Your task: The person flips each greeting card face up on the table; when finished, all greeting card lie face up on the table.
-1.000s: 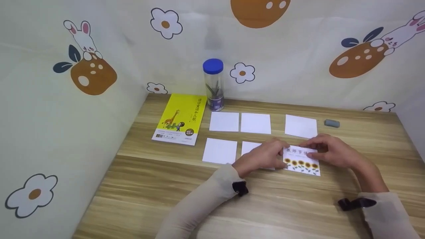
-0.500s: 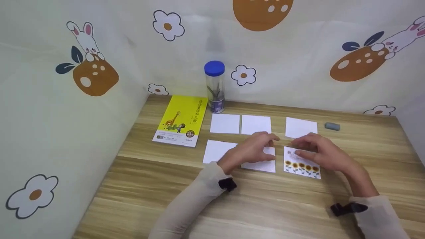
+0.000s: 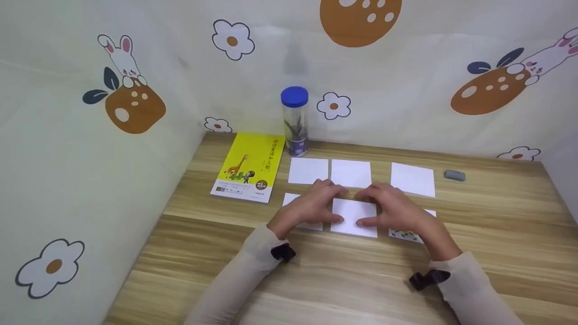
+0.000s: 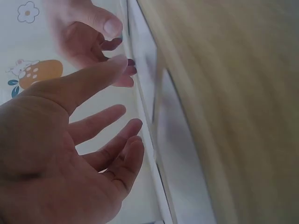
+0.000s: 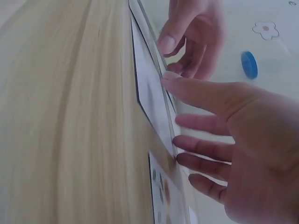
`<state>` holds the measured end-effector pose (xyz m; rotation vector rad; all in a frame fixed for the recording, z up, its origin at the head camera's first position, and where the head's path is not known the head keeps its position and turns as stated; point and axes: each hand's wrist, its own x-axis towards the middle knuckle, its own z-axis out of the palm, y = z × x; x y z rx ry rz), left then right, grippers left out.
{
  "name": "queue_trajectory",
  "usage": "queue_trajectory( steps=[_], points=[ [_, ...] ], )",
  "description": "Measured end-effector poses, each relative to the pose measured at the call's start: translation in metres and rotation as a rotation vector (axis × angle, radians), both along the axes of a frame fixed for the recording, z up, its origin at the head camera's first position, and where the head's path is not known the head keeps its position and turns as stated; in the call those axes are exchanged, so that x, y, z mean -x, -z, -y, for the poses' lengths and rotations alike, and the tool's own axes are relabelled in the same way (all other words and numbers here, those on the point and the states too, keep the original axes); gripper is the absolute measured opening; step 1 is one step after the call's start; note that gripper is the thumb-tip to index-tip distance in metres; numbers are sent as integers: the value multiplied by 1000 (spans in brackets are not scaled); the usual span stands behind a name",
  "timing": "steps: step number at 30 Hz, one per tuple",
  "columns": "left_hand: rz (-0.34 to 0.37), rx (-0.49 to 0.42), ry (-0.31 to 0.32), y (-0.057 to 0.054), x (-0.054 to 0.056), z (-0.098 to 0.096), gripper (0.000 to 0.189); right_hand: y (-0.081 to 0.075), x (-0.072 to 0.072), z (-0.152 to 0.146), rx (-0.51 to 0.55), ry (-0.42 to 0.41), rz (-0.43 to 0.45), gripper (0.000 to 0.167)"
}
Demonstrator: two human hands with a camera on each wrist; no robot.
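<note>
A blank white card (image 3: 354, 228) lies flat in the middle of the front row, between my two hands. My left hand (image 3: 311, 205) hovers at its left side, fingers loosely bent and thumb tip over the card. At its right side is my right hand (image 3: 397, 210), thumb also over the card. Both wrist views show nothing held by the left hand (image 4: 79, 140) or the right hand (image 5: 229, 140). Under the right forearm, a card with printed sunflowers (image 3: 399, 233) is partly hidden. Another white card (image 3: 311, 226) is partly covered by the left hand.
Behind them, a back row has a left white card (image 3: 309, 170), a middle white card (image 3: 351, 173) and a right white card (image 3: 413, 179). A grey block (image 3: 454, 175) lies to their right. A yellow book (image 3: 253, 162) and a blue-lidded clear jar (image 3: 295, 122) stand back left.
Both hands have left the sunflower card and moved left to the blank middle card. The sunflower card stays in the front row's right place.
</note>
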<state>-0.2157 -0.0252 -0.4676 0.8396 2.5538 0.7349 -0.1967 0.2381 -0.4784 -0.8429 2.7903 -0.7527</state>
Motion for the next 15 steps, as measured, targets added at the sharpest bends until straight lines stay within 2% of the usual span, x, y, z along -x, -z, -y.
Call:
queue_trajectory(
  steps=[6,10,15],
  points=[
    [-4,10,50,3,-2,2,74,2,-8,1,-56,6,-68,78],
    [-5,23,57,3,-4,3,80,4,-9,3,-35,-14,-72,79],
    [-21,46,85,3,-6,4,89,5,-10,5,2,-38,-38,77]
  ],
)
